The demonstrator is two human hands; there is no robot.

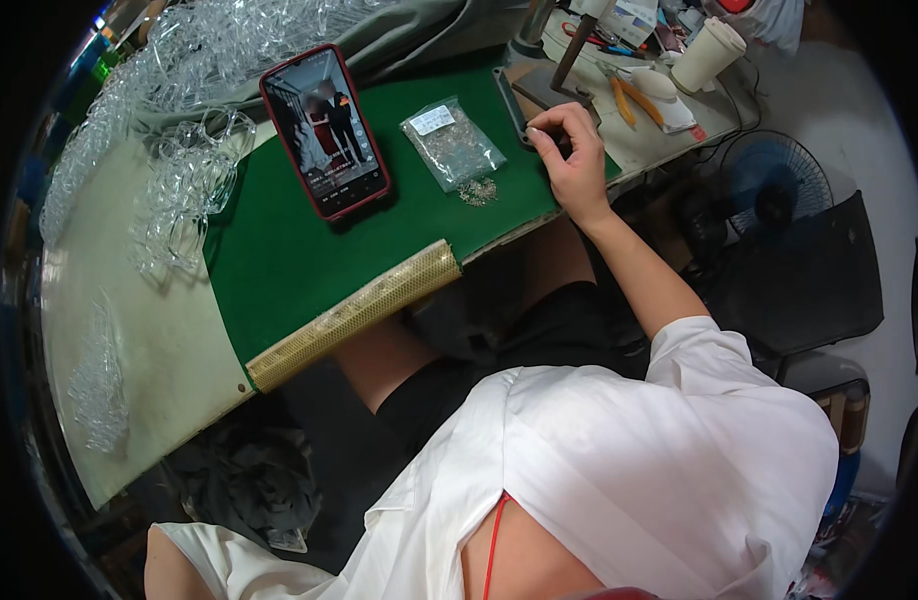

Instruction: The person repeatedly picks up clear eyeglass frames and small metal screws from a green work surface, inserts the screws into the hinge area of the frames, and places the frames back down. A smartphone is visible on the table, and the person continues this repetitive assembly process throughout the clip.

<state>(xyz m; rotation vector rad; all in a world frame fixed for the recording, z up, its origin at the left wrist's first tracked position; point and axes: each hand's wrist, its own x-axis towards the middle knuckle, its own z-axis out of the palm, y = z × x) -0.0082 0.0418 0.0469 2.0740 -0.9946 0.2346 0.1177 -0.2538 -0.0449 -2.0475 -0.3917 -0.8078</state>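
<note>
My right hand (576, 165) rests at the right side of the green mat (399, 240), beside the base of a metal bench tool (549, 90). Its thumb and fingers are curled together; whatever lies between them, if anything, is hidden. To the left of this hand lies a clear plastic bag (454, 145) with a white label, full of tiny metal parts. A small heap of loose metal parts (478, 192) sits by the bag's near edge. Farther left, a phone (327, 135) in a red case shows a video. My left hand is out of view; only part of that arm shows at lower left.
Clear plastic eyeglass-like frames (184, 190) pile up along the left and back. A gold patterned strip (354, 315) covers the table's front edge. Orange-handled pliers (627, 103) and a white cup (709, 55) stand at the back right, near a fan (774, 180).
</note>
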